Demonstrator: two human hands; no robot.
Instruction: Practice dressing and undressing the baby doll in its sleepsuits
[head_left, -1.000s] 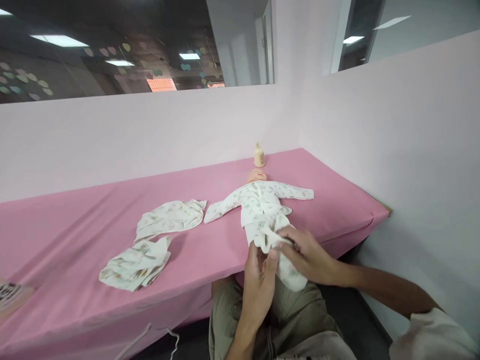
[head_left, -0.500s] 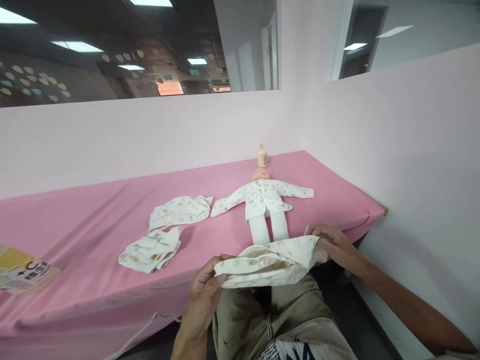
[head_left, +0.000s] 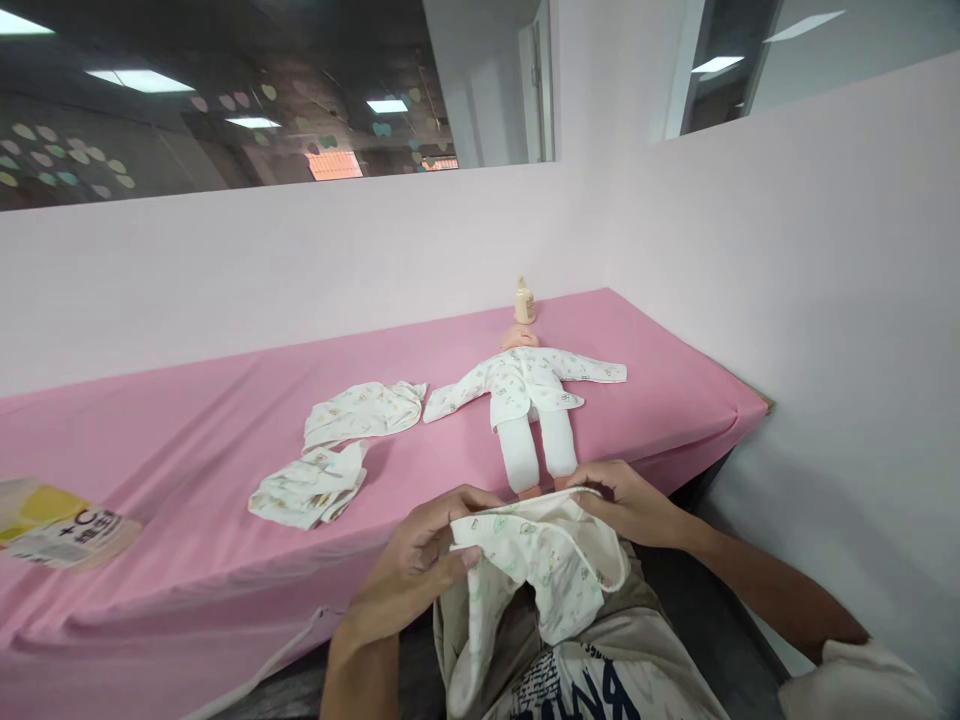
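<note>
A pair of white printed baby pants (head_left: 540,555) hangs between my hands above my lap, its legs dangling. My left hand (head_left: 427,550) grips the cloth at the left edge, thumb in front. At the upper right edge, my right hand (head_left: 619,500) pinches the rim. Just beyond the pants, a baby doll (head_left: 519,455) lies on its back, head away from me. It wears a white printed top (head_left: 517,385) with both sleeves spread, and its legs are white down to skin-toned feet, partly hidden behind the pants.
A pink-covered table (head_left: 225,430) runs along the wall. Two crumpled printed cloths (head_left: 364,412) lie left of the doll. A pump bottle (head_left: 524,302) stands behind its head. At far left lies a yellow and white package (head_left: 64,525). A white wall (head_left: 840,300) bounds the right side.
The pants went from stretched sideways to hanging with their legs down. My right hand moved left, bringing my hands closer together. The doll stayed in place.
</note>
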